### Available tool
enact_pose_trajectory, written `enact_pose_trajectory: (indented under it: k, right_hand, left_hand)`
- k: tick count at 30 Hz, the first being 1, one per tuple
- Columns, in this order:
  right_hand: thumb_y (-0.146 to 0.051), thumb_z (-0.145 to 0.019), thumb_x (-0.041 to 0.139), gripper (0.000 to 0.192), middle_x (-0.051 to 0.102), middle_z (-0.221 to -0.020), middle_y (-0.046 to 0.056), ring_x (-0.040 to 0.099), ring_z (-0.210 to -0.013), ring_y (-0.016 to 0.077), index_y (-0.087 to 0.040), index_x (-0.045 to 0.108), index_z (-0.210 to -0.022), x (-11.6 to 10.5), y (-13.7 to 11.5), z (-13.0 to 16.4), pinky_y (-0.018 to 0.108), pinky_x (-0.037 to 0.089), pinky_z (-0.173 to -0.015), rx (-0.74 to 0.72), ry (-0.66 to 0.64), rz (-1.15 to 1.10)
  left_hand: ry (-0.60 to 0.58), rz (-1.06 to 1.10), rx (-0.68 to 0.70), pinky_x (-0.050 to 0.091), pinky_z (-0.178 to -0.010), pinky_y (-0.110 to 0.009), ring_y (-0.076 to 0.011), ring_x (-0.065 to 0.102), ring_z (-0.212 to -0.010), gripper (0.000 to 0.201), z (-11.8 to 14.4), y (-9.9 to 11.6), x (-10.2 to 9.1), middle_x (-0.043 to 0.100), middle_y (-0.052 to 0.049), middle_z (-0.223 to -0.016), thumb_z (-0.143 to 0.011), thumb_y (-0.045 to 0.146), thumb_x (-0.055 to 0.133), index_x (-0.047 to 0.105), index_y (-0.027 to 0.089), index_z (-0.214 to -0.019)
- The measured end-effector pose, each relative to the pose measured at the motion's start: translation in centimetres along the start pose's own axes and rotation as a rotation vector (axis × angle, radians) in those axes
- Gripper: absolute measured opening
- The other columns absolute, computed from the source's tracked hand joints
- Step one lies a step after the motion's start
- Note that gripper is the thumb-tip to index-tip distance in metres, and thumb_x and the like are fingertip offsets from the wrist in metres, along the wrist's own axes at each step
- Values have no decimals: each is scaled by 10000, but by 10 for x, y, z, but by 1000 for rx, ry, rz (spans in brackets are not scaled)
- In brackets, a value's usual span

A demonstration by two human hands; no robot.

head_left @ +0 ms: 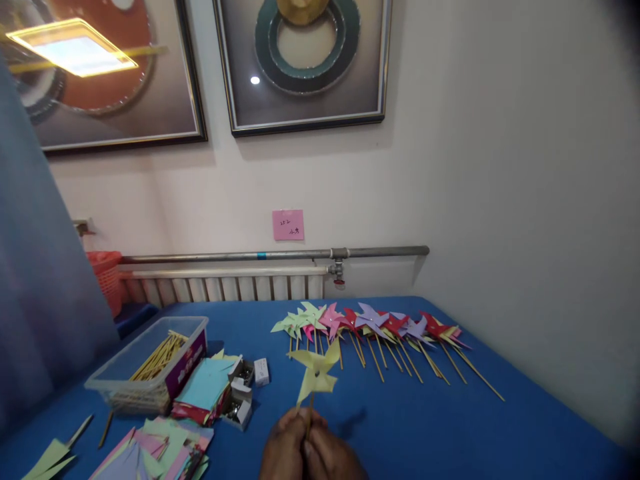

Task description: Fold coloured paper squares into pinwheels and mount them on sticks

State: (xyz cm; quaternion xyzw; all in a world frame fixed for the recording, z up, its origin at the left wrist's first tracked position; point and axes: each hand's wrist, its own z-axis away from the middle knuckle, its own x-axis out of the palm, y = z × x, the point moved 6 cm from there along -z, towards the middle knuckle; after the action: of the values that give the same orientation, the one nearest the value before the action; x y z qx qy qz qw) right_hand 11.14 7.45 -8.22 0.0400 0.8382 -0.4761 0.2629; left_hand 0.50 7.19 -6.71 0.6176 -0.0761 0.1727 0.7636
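A pale yellow paper pinwheel (317,373) on a thin wooden stick stands upright at the bottom centre. Both hands close round its stick below the blades: my left hand (286,445) from the left, my right hand (333,450) from the right, the two touching. A small pin head shows at the middle of the blades. The lower end of the stick is hidden by the fingers. Beyond the hands, finished-looking pinwheels (373,319) in green, pink, red and purple lie in a row on the blue table cover (400,433).
To the left, a clear plastic box (100,383) holds wooden sticks (163,355). Beside it are stacked coloured paper squares (207,383), small boxes of pins (238,410), loose cut paper (150,453) and a pen (80,431). A radiator (225,287) and wall stand behind.
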Motion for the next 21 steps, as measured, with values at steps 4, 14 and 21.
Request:
enact_pose_trajectory:
  k: [4,14,21]
  right_hand:
    - [-507,-1118,336,465,769,-934,76,725,-869,221,-238,713,-1159,-11,-15,-2,289,551,-911,87,22,-66]
    - [-506,-1052,421,384,605,-684,-6,567,-647,177,-248,589,-823,-25,-19,-2,261,417,-619,293,59,-25]
    - [-576,-990,471,403,524,-670,-23,496,-632,168,-258,499,-746,-27,-16,-7,264,350,-558,360,111,-104]
  left_hand:
    - [-67,49,-15,474,-660,-293,-179,599,-618,476,2,3,7,648,-26,-614,-545,577,919,689,175,-657]
    - [-87,96,-37,441,-618,-274,-156,595,-579,502,4,6,14,643,-6,-591,-501,547,953,669,170,-672]
    - [-57,86,-45,444,-633,-288,-167,603,-594,472,6,11,13,666,-24,-599,-485,514,932,699,157,-687]
